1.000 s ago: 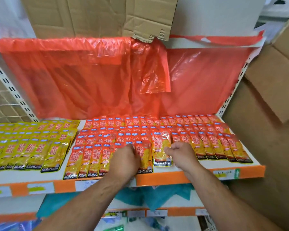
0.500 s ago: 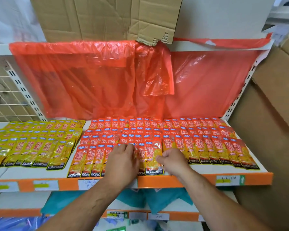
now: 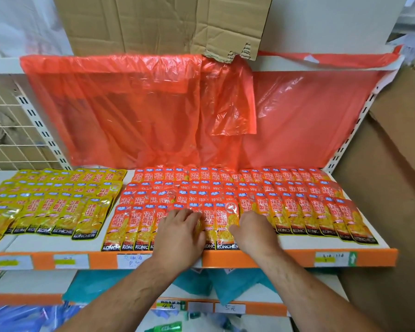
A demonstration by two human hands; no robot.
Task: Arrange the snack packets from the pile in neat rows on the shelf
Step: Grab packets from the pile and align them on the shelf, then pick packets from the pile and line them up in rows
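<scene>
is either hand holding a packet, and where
Neither plainly: the left hand presses flat on the front-row orange packets; the right hand rests there, grip unclear.

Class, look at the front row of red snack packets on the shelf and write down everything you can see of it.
The front row of red packets lies flat along the front of the white shelf, each packet overlapping its neighbour sideways. They are glossy, plastic-looking pouches with a blue tab on top, bold Chinese lettering, yellow contents pictured and a black KONCHEW band below. The left part sits nearer the edge than the right. The left hand rests flat on it; the right hand touches it.
</scene>
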